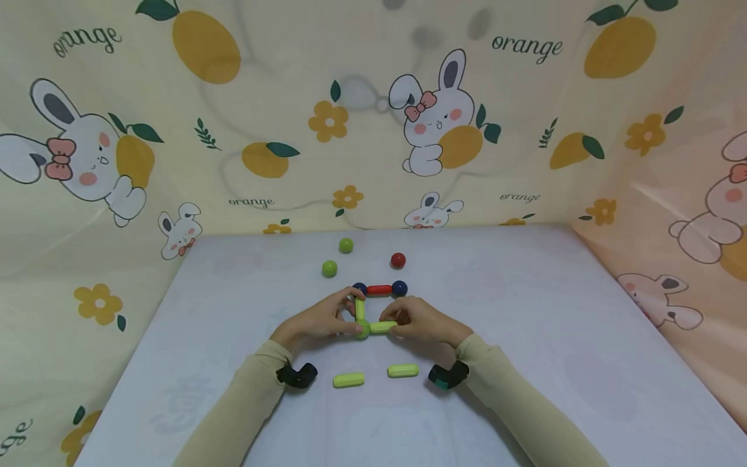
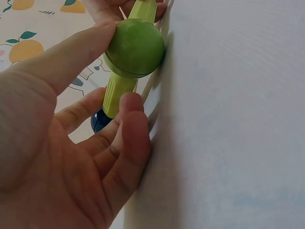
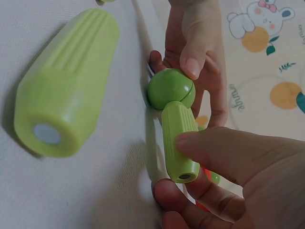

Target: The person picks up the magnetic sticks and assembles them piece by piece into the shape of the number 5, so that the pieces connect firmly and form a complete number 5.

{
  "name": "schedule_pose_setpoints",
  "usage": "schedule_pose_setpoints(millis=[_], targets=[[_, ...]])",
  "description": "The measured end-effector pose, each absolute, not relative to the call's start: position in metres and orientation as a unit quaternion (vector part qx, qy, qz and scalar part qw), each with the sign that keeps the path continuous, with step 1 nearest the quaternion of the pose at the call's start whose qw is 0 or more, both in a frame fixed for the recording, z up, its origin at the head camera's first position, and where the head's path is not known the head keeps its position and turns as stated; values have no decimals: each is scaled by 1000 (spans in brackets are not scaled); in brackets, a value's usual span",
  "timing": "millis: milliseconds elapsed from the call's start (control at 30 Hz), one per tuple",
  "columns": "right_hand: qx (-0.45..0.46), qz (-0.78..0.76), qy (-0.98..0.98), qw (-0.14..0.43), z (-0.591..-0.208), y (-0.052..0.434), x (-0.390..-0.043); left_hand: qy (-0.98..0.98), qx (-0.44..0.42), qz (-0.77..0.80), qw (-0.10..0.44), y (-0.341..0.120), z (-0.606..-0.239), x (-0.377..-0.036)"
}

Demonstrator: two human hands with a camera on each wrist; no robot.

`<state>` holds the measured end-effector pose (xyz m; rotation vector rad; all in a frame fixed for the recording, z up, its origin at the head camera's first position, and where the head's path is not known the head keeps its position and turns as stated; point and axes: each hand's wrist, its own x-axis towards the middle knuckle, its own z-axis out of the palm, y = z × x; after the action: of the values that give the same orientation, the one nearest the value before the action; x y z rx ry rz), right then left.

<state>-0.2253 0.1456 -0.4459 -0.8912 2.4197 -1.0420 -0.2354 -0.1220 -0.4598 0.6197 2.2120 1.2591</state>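
Head: mid-table, on the white tabletop (image 1: 525,389), the left hand (image 1: 327,314) grips a green ball (image 1: 364,333), apparently steadying it against the lime rod (image 1: 379,328) the right hand (image 1: 428,319) pinches. Altogether: four lime rods, three green balls, two navy balls (image 1: 399,288), one red ball (image 1: 398,261), one red rod (image 1: 379,290).

Left wrist: fingers flank a second lime rod (image 2: 116,95), contact hard to tell.

Right wrist: the pinch leaves the rod's right end bare.

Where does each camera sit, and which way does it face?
Head: on the head, facing forward and down at the left hand and right hand; both sleeves show.
Left wrist: on that wrist, facing the joined green ball; both hands show.
Right wrist: on that wrist, facing the pinched lime stick; both hands show.
Shared: both wrist views include the joined green ball.
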Motion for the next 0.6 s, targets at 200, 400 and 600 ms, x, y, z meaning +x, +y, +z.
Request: schedule_pose_setpoints(millis=[200, 400, 600], targets=[[-308, -371, 857, 179, -447, 148, -226, 817, 220, 465, 262, -122, -460, -234], [-278, -383, 868, 154, -436, 161, -240, 818, 219, 465, 257, -122, -459, -235], [-228, -436, 864, 110, -421, 178, -263, 816, 220, 467, 260, -122, -459, -234]])
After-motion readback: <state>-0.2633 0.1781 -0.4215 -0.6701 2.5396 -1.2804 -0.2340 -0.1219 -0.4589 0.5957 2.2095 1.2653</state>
